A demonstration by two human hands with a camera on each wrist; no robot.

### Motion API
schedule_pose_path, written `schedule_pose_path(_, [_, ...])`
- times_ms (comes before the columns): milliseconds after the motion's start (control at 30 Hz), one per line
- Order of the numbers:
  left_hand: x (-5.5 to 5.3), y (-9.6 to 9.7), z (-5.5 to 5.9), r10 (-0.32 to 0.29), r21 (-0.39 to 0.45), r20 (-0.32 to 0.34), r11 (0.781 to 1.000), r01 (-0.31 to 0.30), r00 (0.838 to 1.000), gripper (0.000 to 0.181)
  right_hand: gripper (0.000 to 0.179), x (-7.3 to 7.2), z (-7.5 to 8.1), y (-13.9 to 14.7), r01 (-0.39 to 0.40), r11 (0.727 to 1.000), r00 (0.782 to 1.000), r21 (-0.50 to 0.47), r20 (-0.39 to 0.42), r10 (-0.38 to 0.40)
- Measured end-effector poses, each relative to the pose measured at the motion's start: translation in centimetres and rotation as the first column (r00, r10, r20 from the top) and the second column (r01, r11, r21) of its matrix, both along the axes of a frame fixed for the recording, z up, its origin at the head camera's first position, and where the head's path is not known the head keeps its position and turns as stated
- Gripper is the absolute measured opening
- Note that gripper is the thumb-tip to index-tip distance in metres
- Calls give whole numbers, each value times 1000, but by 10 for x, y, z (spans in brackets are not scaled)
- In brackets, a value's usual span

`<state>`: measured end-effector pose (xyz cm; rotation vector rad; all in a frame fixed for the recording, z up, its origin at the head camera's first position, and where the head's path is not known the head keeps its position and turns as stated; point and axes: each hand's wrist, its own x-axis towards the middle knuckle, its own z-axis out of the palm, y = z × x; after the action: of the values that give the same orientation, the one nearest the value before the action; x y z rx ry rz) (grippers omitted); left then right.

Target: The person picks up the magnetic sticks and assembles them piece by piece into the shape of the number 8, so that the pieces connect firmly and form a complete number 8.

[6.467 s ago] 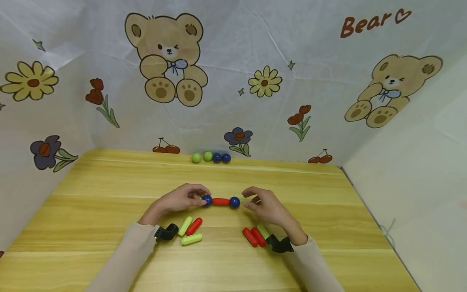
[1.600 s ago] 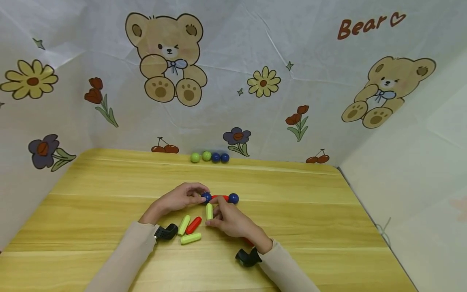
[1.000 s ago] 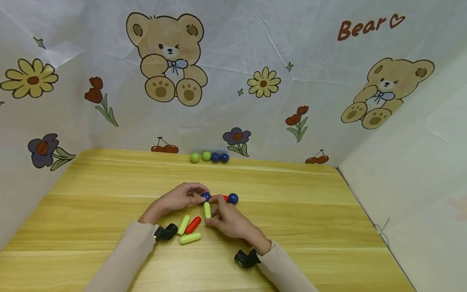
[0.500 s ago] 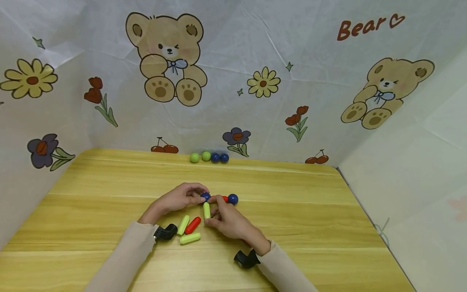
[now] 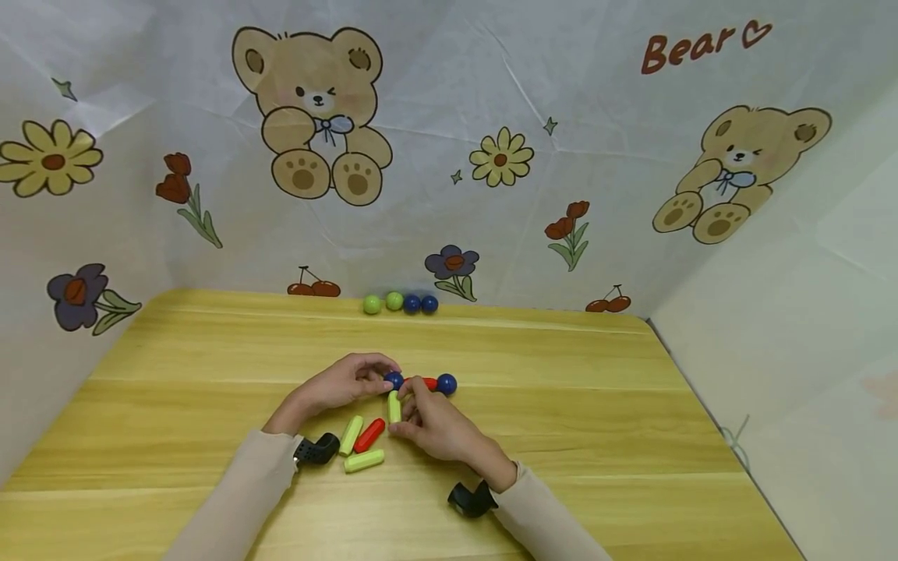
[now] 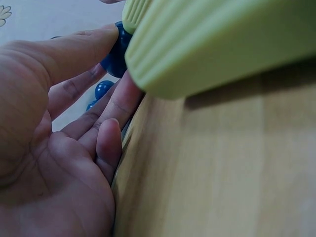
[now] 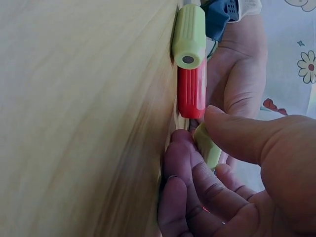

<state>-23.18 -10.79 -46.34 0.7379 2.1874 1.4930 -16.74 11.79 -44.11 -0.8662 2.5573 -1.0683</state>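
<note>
My left hand (image 5: 344, 386) pinches a blue ball (image 5: 394, 380) between thumb and fingers. From that ball a red stick (image 5: 428, 383) runs right to a second blue ball (image 5: 446, 384); my right index finger partly covers the stick. My right hand (image 5: 442, 425) holds a yellow-green stick (image 5: 394, 407) between thumb and fingers. The far end of this stick is at the left ball's near side, roughly square to the red stick. In the left wrist view, the ball (image 6: 116, 54) meets a ridged green end (image 6: 136, 15); firm contact is hard to judge.
Left of the held stick lie a loose red stick (image 5: 369, 435), a yellow-green stick (image 5: 351, 435) and another nearer one (image 5: 364, 460). Two green balls (image 5: 372, 304) and two blue balls (image 5: 421, 304) sit by the table's back edge, against a printed cloth (image 5: 421, 218).
Since the earliest frame, my right hand has gone from beside the right ball to the left ball, now holding a yellow-green stick. Over the last second both hands stay nearly still.
</note>
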Motion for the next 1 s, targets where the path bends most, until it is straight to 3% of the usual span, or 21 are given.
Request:
schedule_pose_path(267, [1,-2,-2,-3,11,9,1000,3,1000,30,36,-3,4,7,-23,1000,1000,4,22,23])
schedule_pose_path(500, [1,-1,-1,0,5,-1,1000,0,1000,29,32,-10,18,18,23,1000,1000,-10,21,-22])
schedule_pose_path(833, [-2,0,-2,-3,-4,1,1000,3,1000,31,27,-49,47,36,96,995,991,-11,-96,-96])
schedule_pose_path(1000, [-1,-1,-3,4,-7,5,1000,-4,1000,31,25,-74,52,45,145,989,980,-10,-136,-145])
